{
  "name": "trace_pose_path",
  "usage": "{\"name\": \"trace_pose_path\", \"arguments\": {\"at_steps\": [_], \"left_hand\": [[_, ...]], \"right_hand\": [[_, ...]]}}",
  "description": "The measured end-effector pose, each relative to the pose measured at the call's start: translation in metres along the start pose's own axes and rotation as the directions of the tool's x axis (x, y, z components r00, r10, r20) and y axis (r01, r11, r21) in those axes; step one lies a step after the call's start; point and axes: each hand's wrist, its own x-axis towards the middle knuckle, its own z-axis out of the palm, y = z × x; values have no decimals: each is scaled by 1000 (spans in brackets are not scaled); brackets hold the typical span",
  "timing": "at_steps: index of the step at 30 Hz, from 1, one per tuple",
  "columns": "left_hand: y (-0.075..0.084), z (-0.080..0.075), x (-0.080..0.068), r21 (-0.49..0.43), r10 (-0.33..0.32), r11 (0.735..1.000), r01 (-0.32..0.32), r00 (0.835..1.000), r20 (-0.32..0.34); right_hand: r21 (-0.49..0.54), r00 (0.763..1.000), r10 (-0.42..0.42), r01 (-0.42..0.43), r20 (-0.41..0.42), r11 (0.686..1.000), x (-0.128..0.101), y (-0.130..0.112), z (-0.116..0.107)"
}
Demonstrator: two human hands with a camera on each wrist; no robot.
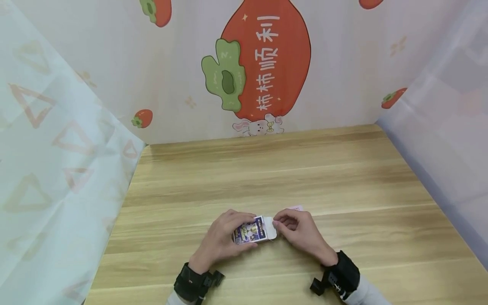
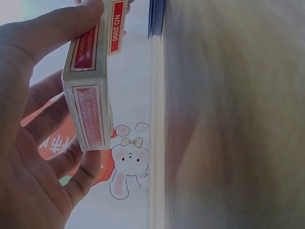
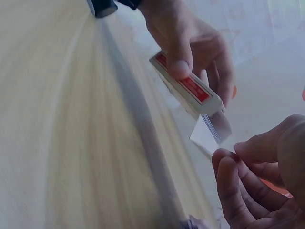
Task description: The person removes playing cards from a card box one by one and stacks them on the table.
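Note:
A small card box (image 1: pixel 249 232) with a printed face is held just above the wooden table (image 1: pixel 267 169), near its front edge. My left hand (image 1: pixel 223 237) grips it, thumb on one long edge and fingers under the other. In the left wrist view the box (image 2: pixel 90 95) shows red labels, with my fingers (image 2: pixel 52 143) wrapped round it. Its white flap (image 1: pixel 270 228) stands open toward my right hand (image 1: pixel 295 228), whose thumb and forefinger pinch the flap's edge. In the right wrist view, card edges show at the box (image 3: pixel 188 88) mouth, beside the flap (image 3: pixel 209 138) and my curled right fingers (image 3: pixel 248 162).
A pink card (image 1: pixel 296 208) lies flat on the table just behind my right hand. Patterned cloth walls close in the table at the back (image 1: pixel 267 63), left (image 1: pixel 57 169) and right (image 1: pixel 450 127). Both wrists wear black camera straps.

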Motion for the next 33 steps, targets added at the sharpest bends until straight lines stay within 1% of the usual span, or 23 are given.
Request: {"name": "trace_pose_path", "arguments": {"at_steps": [2,4,10,17,22,25,28,33], "left_hand": [[1,1,0,-4,12,1000,-12,1000,3],[1,3,0,-6,17,1000,-17,1000,6],[5,4,-1,-8,27,1000,-27,1000,11],[6,4,-1,-6,36,999,-36,999,9],[6,3,-1,-3,39,999,-39,999,8],[5,3,-1,2,36,999,-36,999,9],[5,2,-1,13,31,999,-31,999,10],[4,1,0,31,9,999,-9,1000,1]], "right_hand": [[46,1000,13,-15,28,999,-1,0,4],[59,999,17,-20,46,998,-1,-1,8],[20,998,15,-16,61,1000,-3,-2,15],[10,997,17,-18,76,1000,-4,0,17],[5,996,36,-36,83,999,-3,0,16],[16,994,63,-65,87,998,-2,-1,15],[51,989,107,-113,106,992,0,-1,13],[143,969,197,-218,151,965,1,-3,4]]}}
